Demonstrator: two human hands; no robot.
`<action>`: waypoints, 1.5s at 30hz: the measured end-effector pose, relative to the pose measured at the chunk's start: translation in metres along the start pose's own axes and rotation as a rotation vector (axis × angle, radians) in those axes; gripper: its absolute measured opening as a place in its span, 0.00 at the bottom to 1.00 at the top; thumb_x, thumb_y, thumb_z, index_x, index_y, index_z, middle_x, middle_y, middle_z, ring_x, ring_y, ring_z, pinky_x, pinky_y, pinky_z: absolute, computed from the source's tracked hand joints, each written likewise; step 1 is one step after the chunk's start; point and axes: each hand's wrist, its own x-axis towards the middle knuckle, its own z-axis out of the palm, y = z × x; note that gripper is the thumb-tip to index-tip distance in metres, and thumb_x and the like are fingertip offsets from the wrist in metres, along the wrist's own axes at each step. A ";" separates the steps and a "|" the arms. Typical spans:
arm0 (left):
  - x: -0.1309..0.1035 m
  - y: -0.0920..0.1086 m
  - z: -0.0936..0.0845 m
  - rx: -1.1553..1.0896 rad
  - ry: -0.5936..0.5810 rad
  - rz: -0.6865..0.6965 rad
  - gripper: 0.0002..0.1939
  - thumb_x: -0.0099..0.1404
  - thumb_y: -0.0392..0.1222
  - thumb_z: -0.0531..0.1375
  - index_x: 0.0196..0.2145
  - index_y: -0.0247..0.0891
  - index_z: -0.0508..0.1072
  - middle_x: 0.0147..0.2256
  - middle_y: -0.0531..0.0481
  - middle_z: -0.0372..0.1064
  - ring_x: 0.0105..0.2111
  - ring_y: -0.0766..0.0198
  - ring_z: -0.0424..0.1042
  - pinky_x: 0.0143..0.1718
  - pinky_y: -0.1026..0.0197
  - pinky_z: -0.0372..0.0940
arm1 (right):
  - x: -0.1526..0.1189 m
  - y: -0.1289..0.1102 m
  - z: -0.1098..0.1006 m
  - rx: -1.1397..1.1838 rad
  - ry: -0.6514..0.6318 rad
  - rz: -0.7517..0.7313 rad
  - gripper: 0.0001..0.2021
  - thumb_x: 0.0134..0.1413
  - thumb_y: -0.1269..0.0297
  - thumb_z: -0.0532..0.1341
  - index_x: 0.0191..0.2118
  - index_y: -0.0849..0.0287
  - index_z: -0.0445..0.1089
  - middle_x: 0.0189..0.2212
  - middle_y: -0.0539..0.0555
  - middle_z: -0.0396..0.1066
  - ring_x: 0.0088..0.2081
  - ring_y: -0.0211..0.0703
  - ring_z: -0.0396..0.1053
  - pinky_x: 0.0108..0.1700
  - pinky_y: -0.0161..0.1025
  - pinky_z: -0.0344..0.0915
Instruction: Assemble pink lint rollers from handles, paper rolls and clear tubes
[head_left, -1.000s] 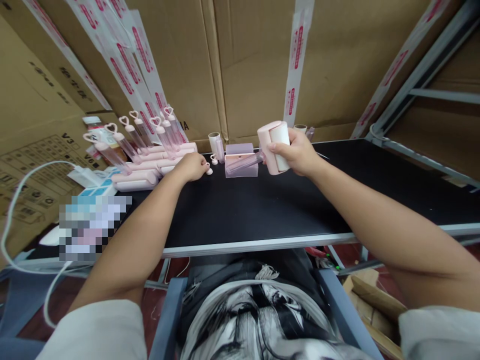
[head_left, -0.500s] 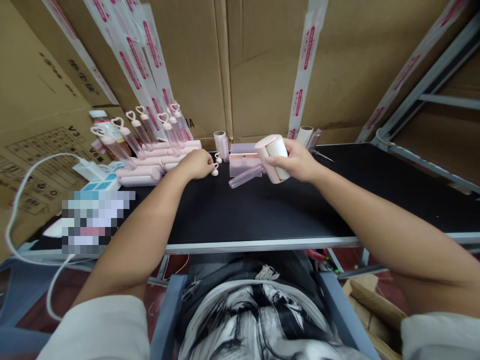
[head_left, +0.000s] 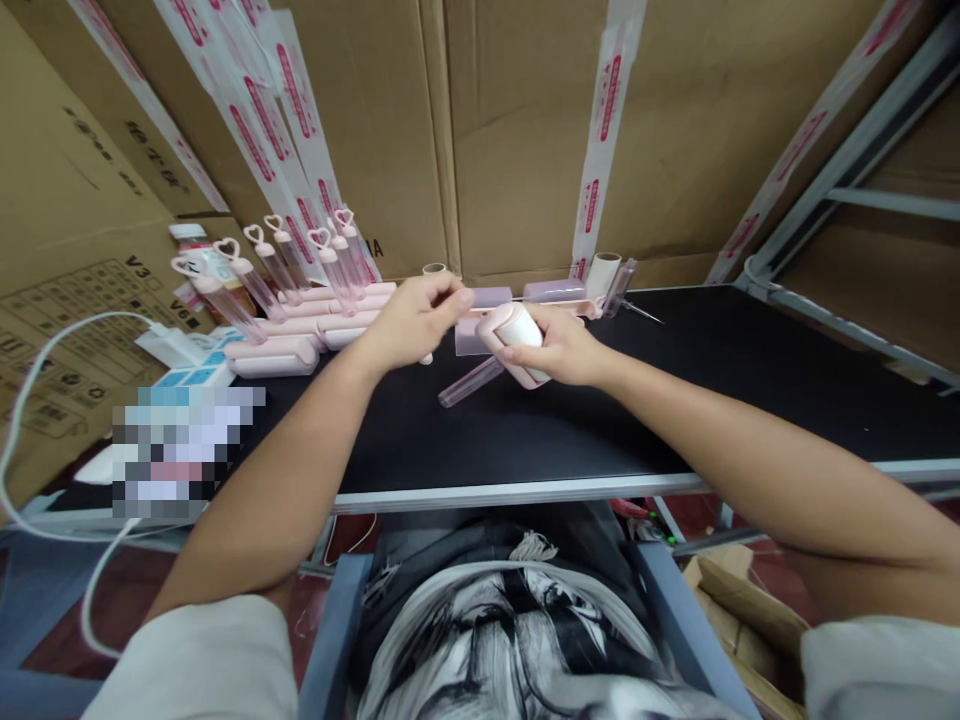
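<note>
My right hand (head_left: 570, 346) grips a pink lint roller (head_left: 517, 328) by its white roll and pink cover. From the roller, a clear pinkish tube handle (head_left: 466, 384) points down to the left over the table. Close by on the left, my left hand (head_left: 411, 322) is raised with thumb and fingers pinched together; whatever lies between the fingertips is hidden. Below that hand a small pink cap (head_left: 426, 358) shows in part on the table. Finished-looking rollers with clear tubes and heart-shaped pink end caps (head_left: 320, 238) stand at the left.
A white paper roll (head_left: 603, 272) stands at the back right, beside clear parts and a thin metal tool (head_left: 643, 313). Lilac pieces (head_left: 553, 290) lie behind my right hand. At left are a power strip (head_left: 196, 375), a cable and a bottle (head_left: 196, 246). Cardboard (head_left: 517, 130) walls the back.
My left hand has lifted from the small heart caps and moved right, toward the roller. My right hand has brought the roller lower and to the left, turning it somewhat.
</note>
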 end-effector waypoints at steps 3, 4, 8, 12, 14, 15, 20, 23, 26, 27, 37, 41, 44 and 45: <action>-0.003 0.016 0.025 -0.107 0.061 0.130 0.18 0.73 0.56 0.58 0.34 0.39 0.69 0.31 0.52 0.68 0.31 0.64 0.65 0.35 0.60 0.61 | -0.003 -0.003 0.013 -0.002 0.003 -0.030 0.21 0.55 0.48 0.71 0.44 0.61 0.74 0.35 0.53 0.74 0.34 0.43 0.66 0.39 0.40 0.62; -0.005 0.019 0.030 -0.108 0.087 0.139 0.17 0.73 0.56 0.60 0.34 0.40 0.68 0.31 0.52 0.67 0.31 0.64 0.64 0.35 0.60 0.60 | -0.003 -0.003 0.017 -0.012 0.007 -0.033 0.21 0.55 0.48 0.71 0.43 0.61 0.74 0.36 0.53 0.74 0.35 0.43 0.66 0.39 0.41 0.62; -0.006 0.020 0.040 -0.074 0.153 0.117 0.12 0.69 0.50 0.62 0.33 0.40 0.67 0.30 0.53 0.66 0.31 0.64 0.64 0.35 0.58 0.59 | -0.004 -0.001 0.028 -0.009 0.008 -0.023 0.22 0.58 0.47 0.70 0.46 0.61 0.73 0.38 0.54 0.76 0.37 0.45 0.68 0.42 0.42 0.65; -0.004 0.018 0.043 0.039 0.189 0.138 0.08 0.66 0.43 0.61 0.30 0.40 0.67 0.29 0.53 0.65 0.31 0.63 0.63 0.35 0.57 0.58 | -0.004 0.000 0.035 0.035 -0.033 -0.039 0.26 0.59 0.42 0.69 0.49 0.61 0.72 0.42 0.56 0.77 0.41 0.49 0.71 0.46 0.45 0.67; -0.003 0.018 0.044 0.081 0.191 0.134 0.08 0.64 0.41 0.60 0.29 0.40 0.64 0.29 0.53 0.64 0.31 0.62 0.62 0.35 0.57 0.57 | -0.004 -0.001 0.037 0.044 -0.045 -0.045 0.28 0.59 0.39 0.69 0.50 0.60 0.71 0.44 0.58 0.77 0.42 0.51 0.72 0.48 0.47 0.68; -0.002 0.018 0.044 0.088 0.179 0.119 0.09 0.64 0.40 0.60 0.28 0.40 0.63 0.28 0.54 0.63 0.30 0.63 0.62 0.34 0.57 0.56 | -0.004 -0.001 0.038 0.051 -0.043 -0.048 0.29 0.59 0.38 0.69 0.51 0.60 0.70 0.45 0.58 0.77 0.43 0.52 0.73 0.49 0.48 0.68; -0.001 0.022 0.037 0.043 0.041 0.015 0.10 0.65 0.39 0.57 0.27 0.40 0.62 0.26 0.55 0.62 0.29 0.63 0.60 0.32 0.57 0.54 | -0.005 -0.001 0.042 0.039 -0.015 -0.022 0.36 0.60 0.36 0.67 0.59 0.61 0.66 0.53 0.63 0.76 0.50 0.57 0.73 0.53 0.53 0.68; 0.001 0.025 0.033 0.036 0.015 -0.026 0.10 0.64 0.40 0.57 0.26 0.41 0.61 0.26 0.55 0.61 0.29 0.64 0.60 0.32 0.57 0.54 | -0.005 0.000 0.043 0.027 -0.011 -0.019 0.36 0.60 0.35 0.67 0.60 0.60 0.66 0.53 0.63 0.77 0.51 0.58 0.73 0.52 0.52 0.69; 0.003 0.025 0.033 0.006 -0.008 -0.067 0.08 0.63 0.40 0.57 0.26 0.40 0.63 0.26 0.55 0.61 0.29 0.64 0.60 0.32 0.58 0.55 | -0.005 0.001 0.044 0.021 -0.007 -0.017 0.36 0.61 0.34 0.66 0.59 0.60 0.67 0.53 0.63 0.77 0.50 0.57 0.73 0.52 0.52 0.69; 0.003 0.024 0.033 -0.014 -0.009 -0.082 0.08 0.62 0.40 0.57 0.26 0.40 0.63 0.26 0.55 0.61 0.29 0.64 0.60 0.32 0.58 0.55 | -0.005 0.001 0.045 0.014 -0.009 -0.010 0.35 0.61 0.33 0.65 0.59 0.60 0.67 0.52 0.63 0.77 0.49 0.56 0.73 0.51 0.51 0.69; 0.007 0.020 0.034 -0.236 -0.043 -0.213 0.12 0.63 0.39 0.62 0.25 0.39 0.63 0.24 0.57 0.59 0.26 0.69 0.59 0.29 0.63 0.54 | -0.009 -0.006 0.050 -0.013 0.045 -0.036 0.34 0.64 0.35 0.64 0.61 0.59 0.68 0.50 0.62 0.79 0.45 0.55 0.76 0.48 0.49 0.70; 0.010 0.018 0.033 -0.310 -0.085 -0.317 0.15 0.65 0.42 0.66 0.26 0.40 0.63 0.24 0.56 0.60 0.24 0.69 0.60 0.27 0.65 0.54 | -0.010 -0.007 0.056 -0.041 0.090 -0.001 0.34 0.63 0.33 0.63 0.59 0.59 0.69 0.47 0.61 0.80 0.42 0.55 0.77 0.45 0.49 0.71; 0.013 0.016 0.031 -0.354 -0.109 -0.381 0.21 0.64 0.49 0.70 0.27 0.41 0.62 0.24 0.54 0.64 0.24 0.68 0.63 0.25 0.65 0.56 | -0.010 -0.009 0.059 -0.043 0.127 0.038 0.35 0.63 0.32 0.63 0.60 0.58 0.68 0.49 0.62 0.80 0.43 0.57 0.77 0.45 0.50 0.71; 0.014 0.016 0.030 -0.352 -0.123 -0.402 0.23 0.63 0.53 0.72 0.27 0.41 0.62 0.24 0.53 0.65 0.24 0.68 0.64 0.25 0.64 0.56 | -0.011 -0.009 0.060 -0.039 0.135 0.049 0.35 0.63 0.32 0.63 0.60 0.57 0.67 0.49 0.62 0.80 0.44 0.57 0.77 0.45 0.50 0.71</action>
